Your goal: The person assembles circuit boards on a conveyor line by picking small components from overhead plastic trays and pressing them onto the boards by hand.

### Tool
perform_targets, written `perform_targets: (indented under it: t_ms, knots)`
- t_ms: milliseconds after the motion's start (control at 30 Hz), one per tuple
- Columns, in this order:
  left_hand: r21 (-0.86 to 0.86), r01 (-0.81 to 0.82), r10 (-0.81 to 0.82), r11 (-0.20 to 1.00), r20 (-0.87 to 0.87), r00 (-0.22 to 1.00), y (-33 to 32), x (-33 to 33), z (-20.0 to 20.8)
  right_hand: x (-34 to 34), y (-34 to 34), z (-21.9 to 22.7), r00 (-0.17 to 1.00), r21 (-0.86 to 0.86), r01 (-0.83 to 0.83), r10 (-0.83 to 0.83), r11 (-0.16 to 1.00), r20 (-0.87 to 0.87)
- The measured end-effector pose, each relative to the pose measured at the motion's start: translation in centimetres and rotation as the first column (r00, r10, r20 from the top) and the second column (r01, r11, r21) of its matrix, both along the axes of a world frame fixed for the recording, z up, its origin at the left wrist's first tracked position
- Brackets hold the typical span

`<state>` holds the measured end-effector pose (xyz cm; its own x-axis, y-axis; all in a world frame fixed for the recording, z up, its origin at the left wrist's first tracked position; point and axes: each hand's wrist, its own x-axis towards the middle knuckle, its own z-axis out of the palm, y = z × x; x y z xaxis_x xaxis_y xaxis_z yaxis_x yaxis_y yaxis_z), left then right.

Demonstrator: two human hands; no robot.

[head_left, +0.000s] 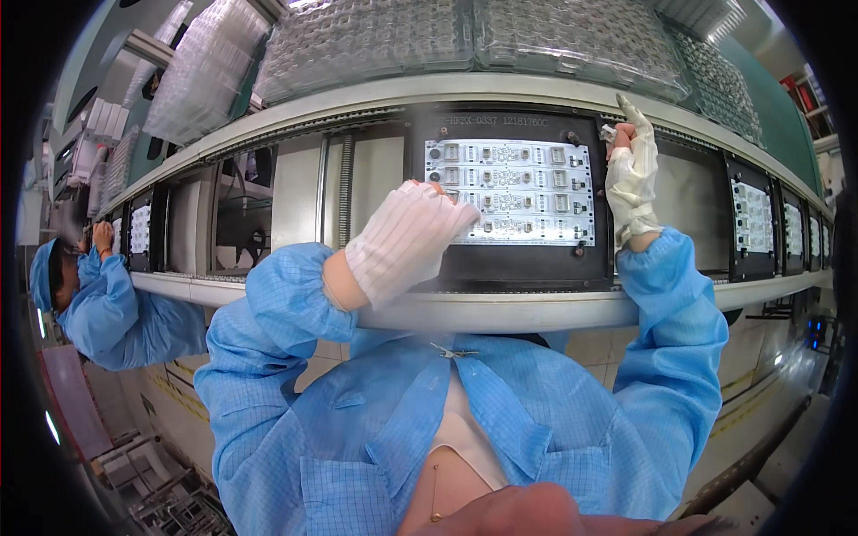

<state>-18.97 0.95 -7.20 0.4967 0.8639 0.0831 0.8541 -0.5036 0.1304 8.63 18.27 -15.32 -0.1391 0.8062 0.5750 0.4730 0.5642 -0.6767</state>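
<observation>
A white circuit board panel (527,192), made of several strips with small parts on them, lies in a black carrier plate (518,268) on the line in front of me. My left hand (411,234), in a ribbed white glove, is over the panel's left side. Its fingers are curled closed, and their tips and anything in them are hidden. At the carrier's right edge is my right hand (633,174), also gloved, with the index finger stretched away from me. Its other fingers are curled by a small silvery thing (609,132), too small to name.
Stacks of clear plastic trays (366,45) stand behind the conveyor rail (375,94). More boards in black carriers (752,219) sit farther right on the line. At the far left, a co-worker in blue (125,304) is at the same line.
</observation>
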Motion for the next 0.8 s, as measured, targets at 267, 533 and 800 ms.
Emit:
perform_targets:
  t_ms: [267,533,800]
  knots:
    - [-0.038,-0.089,0.092,0.995,0.1,0.991,-1.2,-2.9,0.7,-3.9,-1.3,-0.8,0.91,-0.125,0.029,-0.078,0.992,-0.408]
    - [-0.051,-0.146,0.152,0.988,0.166,0.974,-3.3,-4.2,2.4,-6.4,-3.2,1.4,0.981,0.053,0.048,-0.037,0.997,-0.189]
    - [0.175,-0.034,0.063,0.984,-0.165,0.984,-3.7,-2.9,2.0,-6.5,-5.2,3.2,0.965,-0.062,-0.105,0.086,0.993,-0.246]
